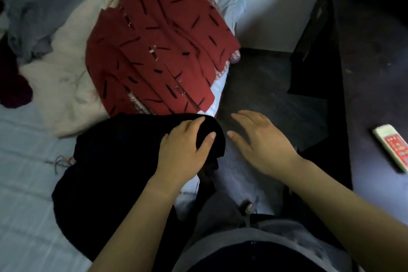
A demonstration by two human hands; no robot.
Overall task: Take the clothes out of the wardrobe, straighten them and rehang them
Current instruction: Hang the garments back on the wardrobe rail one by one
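A grey garment (37, 6) lies crumpled far back and left of the black garment (123, 161). Straight behind the black one, a red garment (154, 46) flecked with black dashes lies on a cream blanket (66, 86). The black garment is plain, bunched and folded at the bed's (24, 183) near edge. The left hand (185, 146) rests on its right end, fingers relaxed over the fold. The right hand (260, 139) hovers just right of it, fingers spread, holding nothing. The bed has a pale sheet. Right of the black garment is dark floor (265, 86), then a dark tabletop (375, 95) with a remote (393, 146).
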